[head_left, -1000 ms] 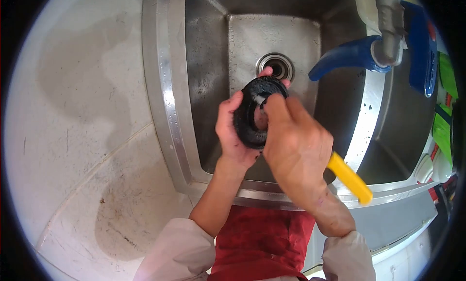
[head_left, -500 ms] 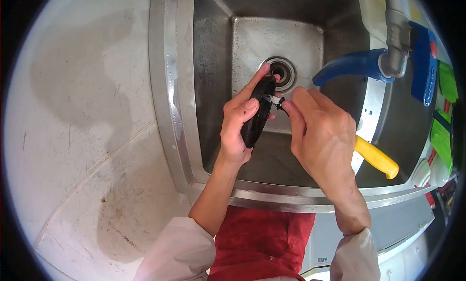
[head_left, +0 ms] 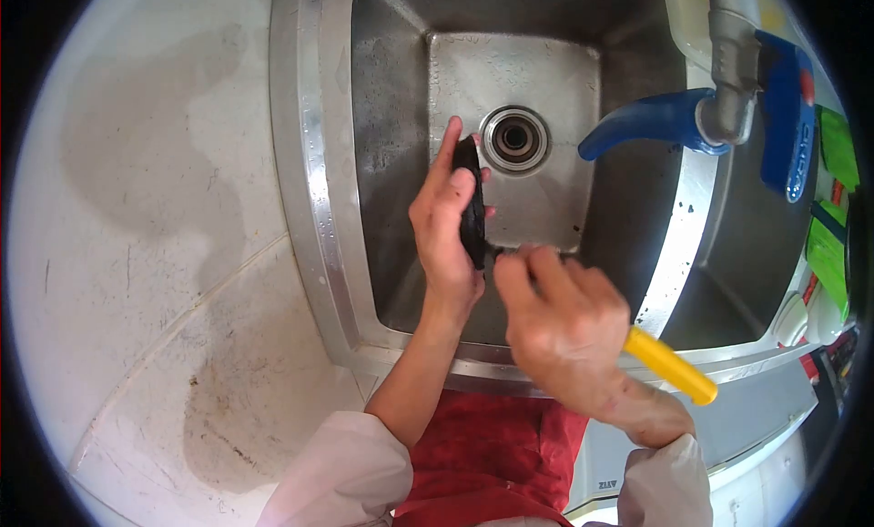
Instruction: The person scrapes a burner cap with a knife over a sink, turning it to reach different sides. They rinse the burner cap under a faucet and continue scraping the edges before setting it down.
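Note:
My left hand (head_left: pixel 446 227) is wrapped around a black, flattened oval object (head_left: pixel 472 204), with the thumb on its near face and fingertips showing past its far edge. Its kind is something I cannot tell. In my right hand (head_left: pixel 564 318) is a knife with a yellow handle (head_left: pixel 672 367), the handle sticking out behind the fist toward the lower right. The right knuckles are slightly blurred, close to the lower end of the black object. Most of the blade is hidden by the hand. Both hands are over the front of a steel sink (head_left: pixel 564 186).
A round drain (head_left: pixel 514 139) lies beyond my hands. From the right, a blue spout (head_left: pixel 646 125) reaches over the basin, beside a blue lever (head_left: pixel 788 117). Dark specks dot the steel divider (head_left: pixel 678 245). A stained pale surface (head_left: pixel 155 208) adjoins the sink on the left.
My right hand has moved down and left with the knife, toward the lower end of the black object. My left hand has shifted slightly left, turning the object more edge-on and upright in view.

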A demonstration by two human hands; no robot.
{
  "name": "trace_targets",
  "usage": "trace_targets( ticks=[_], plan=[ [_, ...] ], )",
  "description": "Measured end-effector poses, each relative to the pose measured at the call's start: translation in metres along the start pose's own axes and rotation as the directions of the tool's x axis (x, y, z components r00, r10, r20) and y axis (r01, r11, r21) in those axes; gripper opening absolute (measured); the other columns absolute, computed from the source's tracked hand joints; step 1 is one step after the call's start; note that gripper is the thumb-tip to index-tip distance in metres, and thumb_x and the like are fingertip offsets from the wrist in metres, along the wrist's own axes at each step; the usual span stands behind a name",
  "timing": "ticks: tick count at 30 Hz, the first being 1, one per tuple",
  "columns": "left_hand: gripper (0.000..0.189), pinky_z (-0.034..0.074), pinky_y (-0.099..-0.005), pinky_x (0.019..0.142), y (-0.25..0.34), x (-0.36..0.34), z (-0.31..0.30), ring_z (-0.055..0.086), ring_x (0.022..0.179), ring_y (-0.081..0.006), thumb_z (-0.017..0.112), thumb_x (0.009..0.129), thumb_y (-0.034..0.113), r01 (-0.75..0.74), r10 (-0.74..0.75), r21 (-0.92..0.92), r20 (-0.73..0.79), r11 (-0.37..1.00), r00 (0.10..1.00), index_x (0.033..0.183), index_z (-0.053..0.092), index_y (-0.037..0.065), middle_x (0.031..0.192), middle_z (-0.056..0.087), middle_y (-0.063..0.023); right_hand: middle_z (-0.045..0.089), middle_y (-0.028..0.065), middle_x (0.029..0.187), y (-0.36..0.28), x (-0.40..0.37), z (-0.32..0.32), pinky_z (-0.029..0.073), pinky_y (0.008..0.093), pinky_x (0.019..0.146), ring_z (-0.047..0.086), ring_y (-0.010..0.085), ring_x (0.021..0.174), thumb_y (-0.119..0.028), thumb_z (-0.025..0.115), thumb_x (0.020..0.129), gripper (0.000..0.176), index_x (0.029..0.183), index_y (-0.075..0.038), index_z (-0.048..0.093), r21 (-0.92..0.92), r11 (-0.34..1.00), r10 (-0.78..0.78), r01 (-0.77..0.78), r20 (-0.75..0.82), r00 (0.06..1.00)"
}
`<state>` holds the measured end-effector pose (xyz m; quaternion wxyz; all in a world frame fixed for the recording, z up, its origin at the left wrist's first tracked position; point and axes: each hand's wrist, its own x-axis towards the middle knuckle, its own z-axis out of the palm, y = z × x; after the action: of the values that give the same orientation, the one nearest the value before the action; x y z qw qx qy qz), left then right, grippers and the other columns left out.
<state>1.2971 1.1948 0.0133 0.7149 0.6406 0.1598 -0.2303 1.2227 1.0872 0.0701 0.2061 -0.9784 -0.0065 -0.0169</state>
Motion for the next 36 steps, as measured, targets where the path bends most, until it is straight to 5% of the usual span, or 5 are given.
trace_targets(
  ticks=[4,9,25,32,36],
  plan=[
    [0.063,0.057,-0.0301,0.073,0.012,0.007,-0.005,0.063,0.100,-0.0163,0.052,0.097,0.040,0.182,-0.146,-0.377,0.122,0.908,0.982,0.148,0.050,0.004,0.125,0.064,-0.0117,0.053,0.0005,0.075,0.010,-0.009,0.012,0.042,0.0325,0.049,0.054,0.0160,0.054,-0.013,0.066,0.073,0.013,0.082,-0.013,0.056,0.096,0.994,-0.046,0.052,-0.067,0.997],
    [0.077,0.049,-0.0592,0.102,0.006,0.014,-0.010,0.057,0.120,-0.0494,0.042,0.098,0.057,0.352,-0.208,-0.476,0.330,0.806,0.921,0.149,0.043,0.000,0.142,0.053,-0.0263,0.053,0.0019,0.075,0.025,0.009,-0.001,0.044,0.0324,0.050,0.056,0.0174,0.056,-0.011,0.065,0.074,0.012,0.083,-0.012,0.057,0.108,0.992,-0.057,0.065,-0.070,0.996],
    [0.094,0.043,-0.0551,0.108,-0.011,0.013,-0.030,0.051,0.130,-0.0433,0.048,0.091,0.066,0.473,-0.093,-0.841,0.465,0.262,0.880,0.156,0.029,0.001,0.151,0.042,-0.0287,0.057,0.0065,0.076,0.017,-0.001,-0.025,0.051,0.0402,0.054,0.065,0.0283,0.061,-0.004,0.064,0.076,0.015,0.090,-0.010,0.060,0.235,0.963,0.088,-0.134,0.196,0.977],
    [0.102,0.043,-0.0531,0.108,-0.021,0.004,-0.033,0.049,0.133,-0.0433,0.053,0.087,0.068,0.391,0.029,-0.870,0.418,0.300,0.908,0.159,0.024,0.003,0.154,0.036,-0.0319,0.059,0.0091,0.079,-0.013,-0.001,-0.019,0.053,0.0449,0.057,0.067,0.0316,0.064,-0.005,0.064,0.082,0.011,0.092,-0.009,0.058,0.363,0.874,0.227,-0.322,0.280,0.933],
    [0.102,0.045,-0.0434,0.106,-0.003,0.019,-0.015,0.053,0.132,-0.0359,0.055,0.084,0.065,0.101,0.209,-0.502,0.523,0.859,0.827,0.155,0.031,-0.004,0.153,0.041,-0.0270,0.062,0.0126,0.076,-0.011,0.002,-0.010,0.050,0.0475,0.057,0.066,0.0353,0.064,-0.006,0.064,0.090,0.007,0.088,-0.005,0.058,0.582,0.715,0.314,-0.386,0.226,0.922]
  ],
)
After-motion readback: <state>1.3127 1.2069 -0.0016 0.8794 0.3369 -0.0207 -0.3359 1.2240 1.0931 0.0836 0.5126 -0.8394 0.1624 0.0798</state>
